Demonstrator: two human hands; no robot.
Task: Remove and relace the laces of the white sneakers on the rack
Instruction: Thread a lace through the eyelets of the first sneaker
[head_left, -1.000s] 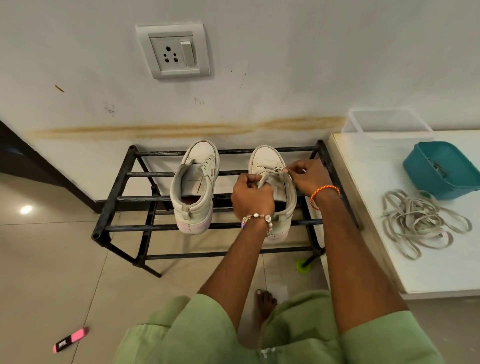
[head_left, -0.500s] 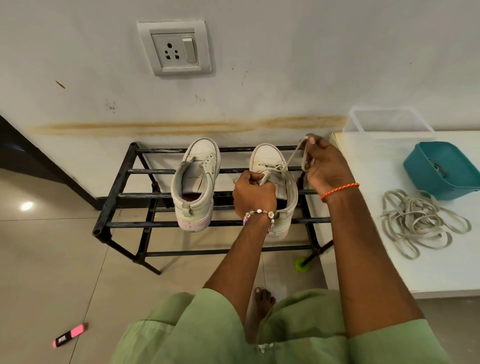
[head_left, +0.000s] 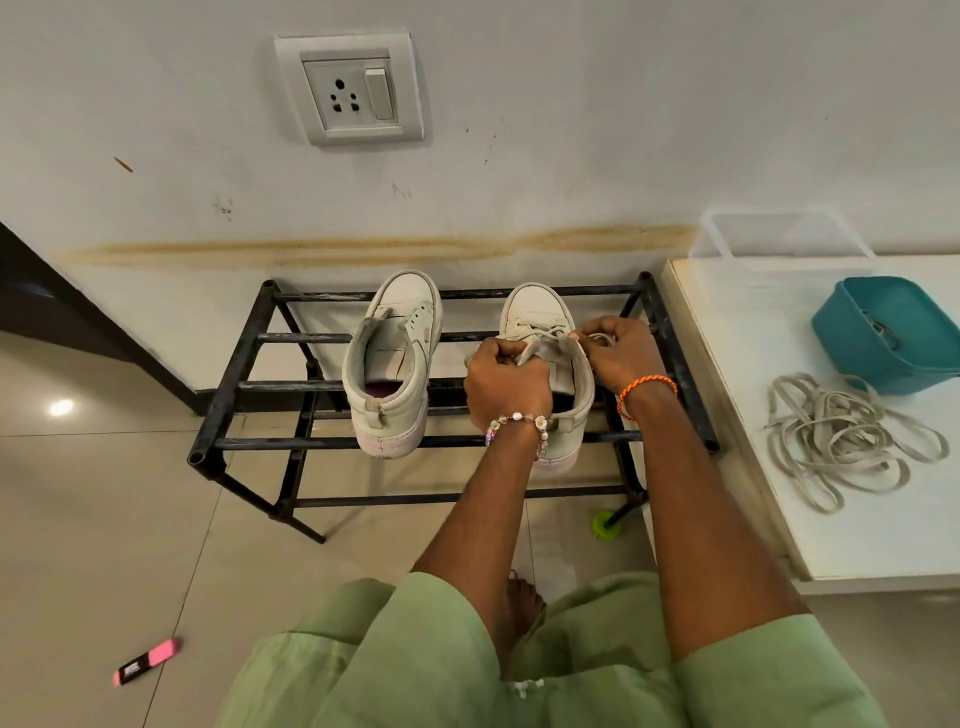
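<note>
Both hands (head_left: 506, 382) (head_left: 615, 353) are pinching the lace (head_left: 545, 332) over the right sneaker (head_left: 540, 312).
Hard tugging risks sliding it off the rack (head_left: 675, 364).

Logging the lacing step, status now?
Left hand grips right sneaker's tongue. Right hand pinches its lace. Left sneaker laceless. Nothing blocking.

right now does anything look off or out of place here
A pink highlighter lies loose on the floor, away from the work. The left sneaker has no lace, and a tangled lace pile lies on the white table.
</note>
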